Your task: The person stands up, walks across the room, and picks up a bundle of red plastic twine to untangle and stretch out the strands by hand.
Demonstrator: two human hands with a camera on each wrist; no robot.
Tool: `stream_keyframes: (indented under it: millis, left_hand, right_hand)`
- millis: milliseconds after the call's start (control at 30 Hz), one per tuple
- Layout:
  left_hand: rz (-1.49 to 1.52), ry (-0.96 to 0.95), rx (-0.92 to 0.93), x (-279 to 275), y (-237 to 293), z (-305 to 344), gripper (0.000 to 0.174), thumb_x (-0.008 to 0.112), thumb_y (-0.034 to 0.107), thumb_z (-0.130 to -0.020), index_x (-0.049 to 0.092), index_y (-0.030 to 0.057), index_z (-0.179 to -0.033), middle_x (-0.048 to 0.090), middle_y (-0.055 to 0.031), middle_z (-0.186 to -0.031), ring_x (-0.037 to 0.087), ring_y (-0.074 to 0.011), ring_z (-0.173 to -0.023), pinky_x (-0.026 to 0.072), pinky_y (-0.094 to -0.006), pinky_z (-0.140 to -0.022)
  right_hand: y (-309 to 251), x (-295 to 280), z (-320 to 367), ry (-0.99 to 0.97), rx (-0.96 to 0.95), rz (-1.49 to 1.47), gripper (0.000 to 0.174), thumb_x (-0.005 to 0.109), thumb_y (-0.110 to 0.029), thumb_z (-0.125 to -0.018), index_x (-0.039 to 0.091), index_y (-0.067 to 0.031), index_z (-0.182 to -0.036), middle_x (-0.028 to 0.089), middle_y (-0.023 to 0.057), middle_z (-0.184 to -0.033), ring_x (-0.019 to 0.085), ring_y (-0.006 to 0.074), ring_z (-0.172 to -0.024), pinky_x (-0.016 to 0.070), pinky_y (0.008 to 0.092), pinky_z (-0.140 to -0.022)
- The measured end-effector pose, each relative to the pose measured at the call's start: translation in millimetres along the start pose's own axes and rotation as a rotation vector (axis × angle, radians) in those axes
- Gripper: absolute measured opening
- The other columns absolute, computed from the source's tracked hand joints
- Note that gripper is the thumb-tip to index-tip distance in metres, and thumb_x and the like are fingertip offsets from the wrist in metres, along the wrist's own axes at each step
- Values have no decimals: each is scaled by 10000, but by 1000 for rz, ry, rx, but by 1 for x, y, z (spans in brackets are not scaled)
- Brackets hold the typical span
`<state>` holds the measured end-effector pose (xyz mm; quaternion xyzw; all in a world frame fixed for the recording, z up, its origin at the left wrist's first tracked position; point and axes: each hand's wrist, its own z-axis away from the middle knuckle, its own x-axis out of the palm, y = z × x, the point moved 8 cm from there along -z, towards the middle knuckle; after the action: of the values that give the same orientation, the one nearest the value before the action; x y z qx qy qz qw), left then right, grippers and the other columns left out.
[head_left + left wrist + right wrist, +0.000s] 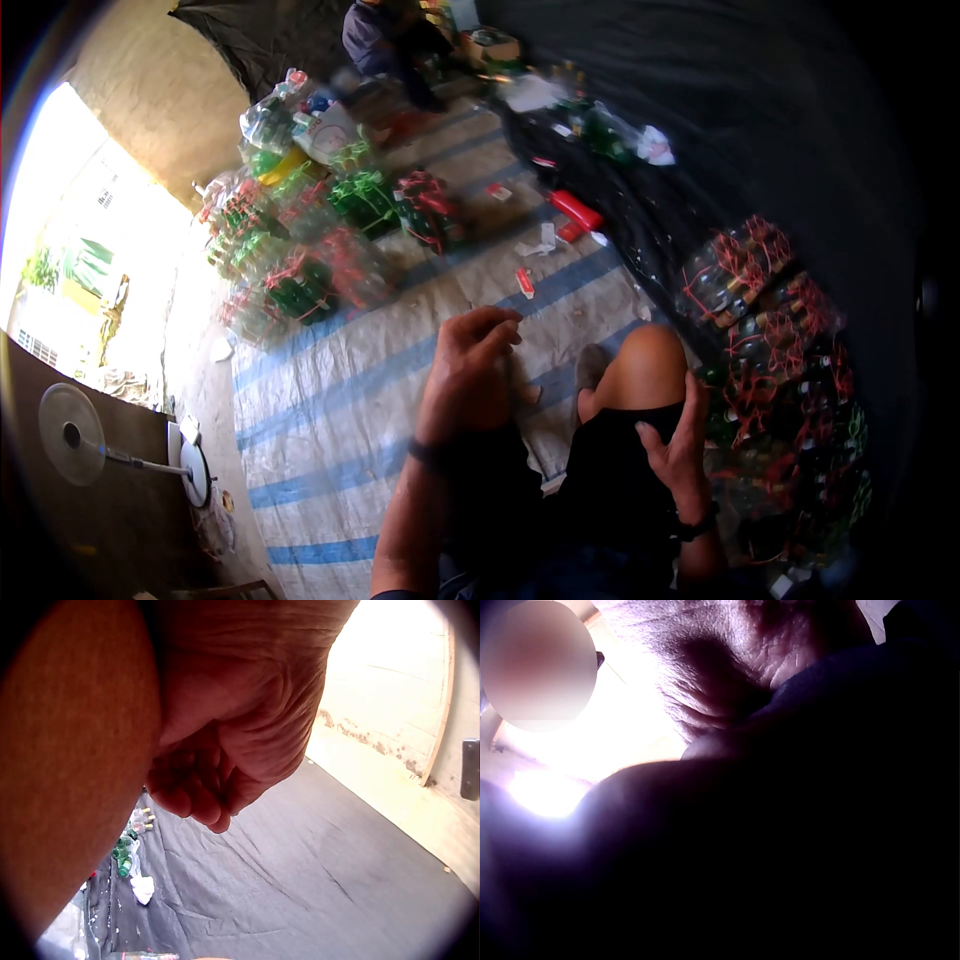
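My left hand (472, 348) is over the left knee in the head view, its fingers loosely curled with nothing in them. The left wrist view shows the same relaxed left hand (240, 712) from below, fingertips bent toward the palm. Against the bare right knee (648, 365) and the hem of the dark shorts (615, 450) rests my right hand (683, 445), thumb spread from the fingers and holding nothing. In the right wrist view only a wrinkled part of the right hand (727, 667) shows above dark cloth.
A striped tarp (350, 400) covers the floor, with a red packet (576, 210) and paper scraps on it. Tied bundles of bottles stand left (300, 285) and right (790, 340). A fan (72, 433) is at the left; another person (375, 40) sits at the back.
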<state>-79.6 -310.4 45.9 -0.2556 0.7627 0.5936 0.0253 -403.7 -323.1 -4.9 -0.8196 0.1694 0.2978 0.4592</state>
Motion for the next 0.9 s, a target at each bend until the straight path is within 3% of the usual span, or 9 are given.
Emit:
stream_keyframes:
  millis: [100,167,300,367,600,667,800,867,900]
  left_hand:
    - [8,35,-2,-1,7,2,560,804,43,-485,684,5,-1030,681,-160,-1064,674,-286,-841,569,-373,-762]
    - [-339,51,231,0,21,3,608,828,54,-456,684,-4,-1043,677,-159,-1070,676,-283,-864,571,-371,-771]
    - [-390,-2,282,1,24,4,664,849,59,-421,686,-10,-1061,669,-164,-1102,675,-280,-893,571,-368,-780]
    - [-377,-22,249,1,43,5,267,629,-106,-840,689,-38,-1092,634,-212,-1161,659,-282,-992,553,-346,-830]
    - [-345,-31,267,3,43,3,315,611,-122,-800,689,-38,-1094,658,-219,-1140,665,-288,-944,556,-355,-798]
    - [-342,-10,272,1,46,4,355,605,-124,-770,686,-43,-1106,660,-217,-1133,664,-289,-935,554,-359,-802]
    - [-324,-66,254,3,37,3,404,587,-133,-740,677,-45,-1124,652,-216,-1154,662,-289,-952,554,-363,-818]
    - [-325,-48,250,3,32,5,434,577,-143,-735,669,-41,-1146,635,-215,-1188,657,-288,-978,552,-363,-834]
    - [-325,-48,250,3,31,5,434,577,-143,-735,669,-41,-1146,635,-215,-1188,657,-288,-978,552,-363,-834]
  right_hand:
    - [0,0,0,0,-3,-14,892,749,-316,-881,282,35,-1555,421,289,-1435,467,444,-1315,390,526,-1105]
    - [-1,0,0,-4,-2,-20,898,751,-322,-881,280,35,-1557,425,290,-1433,463,446,-1325,387,524,-1113]
    - [2,0,1,-9,19,-17,904,756,-320,-878,278,33,-1560,423,291,-1436,459,445,-1336,387,521,-1118]
    - [2,0,1,-16,28,-33,907,759,-312,-876,275,33,-1562,418,291,-1443,458,442,-1340,390,518,-1118]
    - [3,0,0,-24,43,-51,908,761,-299,-869,276,33,-1561,406,289,-1454,455,443,-1342,390,518,-1120]
    - [6,1,2,-44,61,-26,947,740,-412,-919,247,31,-1597,403,296,-1510,443,429,-1402,383,484,-1155]
    - [5,1,1,-35,47,-15,953,732,-437,-924,246,30,-1598,405,295,-1507,445,429,-1400,383,487,-1154]
    - [4,0,0,-23,45,-45,906,768,-274,-856,283,36,-1555,406,288,-1458,450,444,-1345,383,517,-1129]
    - [4,0,0,-23,44,-44,906,768,-274,-856,283,36,-1555,406,288,-1458,450,444,-1345,383,517,-1129]
